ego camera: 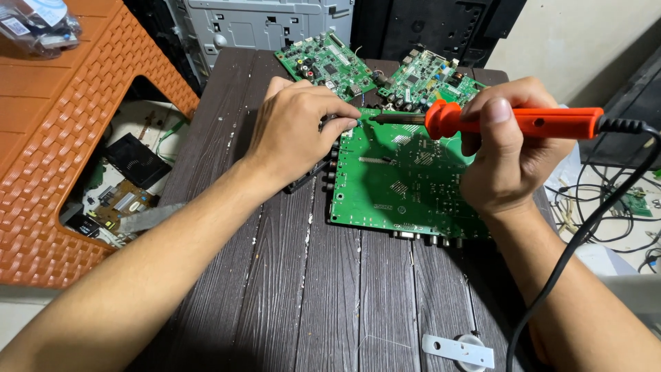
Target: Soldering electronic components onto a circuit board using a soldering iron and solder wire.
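Observation:
A large green circuit board (399, 186) lies on the dark wooden table (330, 289). My right hand (509, 151) grips an orange soldering iron (530, 120) with a black cord; its metal tip points left at the board's far left corner. My left hand (296, 131) rests at that same corner, fingers curled and pinched next to the iron's tip. What the fingers pinch is too small to tell.
Two smaller green circuit boards (323, 65) (430, 79) lie at the table's far side. An orange plastic stool (62, 138) stands at left with electronic parts below. Tangled cables (606, 207) lie at right. A white metal bracket (458, 350) sits near the table's front edge.

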